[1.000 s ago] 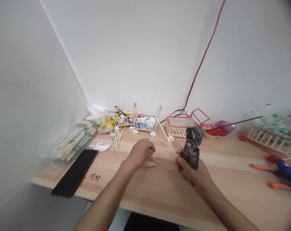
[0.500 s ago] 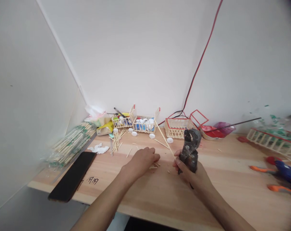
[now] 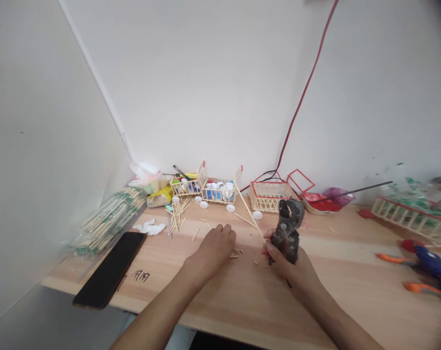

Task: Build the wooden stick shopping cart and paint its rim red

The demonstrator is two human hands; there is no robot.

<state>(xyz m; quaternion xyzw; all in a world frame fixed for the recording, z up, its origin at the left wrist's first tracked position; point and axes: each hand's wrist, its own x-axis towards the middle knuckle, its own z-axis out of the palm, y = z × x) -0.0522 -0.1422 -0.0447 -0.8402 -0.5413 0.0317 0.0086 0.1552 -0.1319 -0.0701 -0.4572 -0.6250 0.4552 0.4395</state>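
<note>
My right hand (image 3: 291,266) is closed round the handles of dark, grimy pliers (image 3: 287,229), held upright over the wooden table (image 3: 242,291). The same hand pins a long thin wooden stick (image 3: 250,211) that slants up to the left. My left hand (image 3: 215,249) lies palm down on the table, its fingers curled over a small pile of short cut sticks (image 3: 235,253). What the fingers grip, if anything, is hidden.
Small stick-built carts holding bottle caps (image 3: 219,189) and a red-rimmed stick basket (image 3: 267,195) stand along the wall. A bundle of skewers (image 3: 104,221) and a black phone (image 3: 111,270) lie at left. A blue and orange glue gun (image 3: 430,265) rests at right. A red cable (image 3: 300,102) runs up the wall.
My left hand has slid slightly toward me and to the right over the cut sticks. The right hand with the pliers has barely moved.
</note>
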